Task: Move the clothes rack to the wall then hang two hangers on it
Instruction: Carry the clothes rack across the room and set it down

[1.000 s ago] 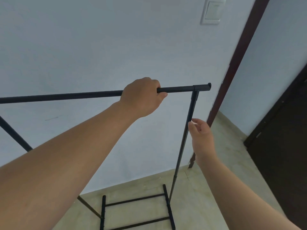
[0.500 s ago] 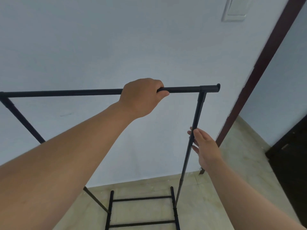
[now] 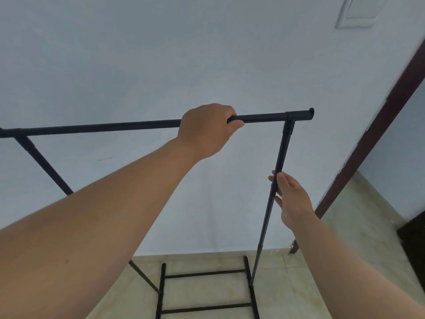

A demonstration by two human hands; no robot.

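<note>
Nearest the camera, two bare forearms reached forward and up from the lower corners of the view. The left hand [image 3: 207, 130] was clenched over the black metal top bar [image 3: 103, 127] of the black tubular clothes rack [image 3: 279, 162], knuckles up, fingers wrapped over the bar and the thumb tip showing just under it on the right side of the fist. The grip sat right of the bar's middle, near the T-joint where the bar met the right upright pole [image 3: 266, 222].

The right hand [image 3: 293, 201] was lower, its fingers loose and spread rather than closed. The upright pole ran across the fingertips [image 3: 274, 178], which reached past it on its left side, while the palm lay just to the pole's right (whether the fingers actually pressed on the pole could not be told).

Below the hands, the rack's base rails and two crossbars [image 3: 204, 273] stood on the beige tiled floor [image 3: 358, 226]. The left upright slanted down behind the left forearm.

Beyond the rack rose the pale blue-grey wall [image 3: 161, 54], close behind the top bar. A white switch plate [image 3: 358, 10] sat high on it at the right, and a dark brown door frame [image 3: 379, 125] ran diagonally down to the floor.
</note>
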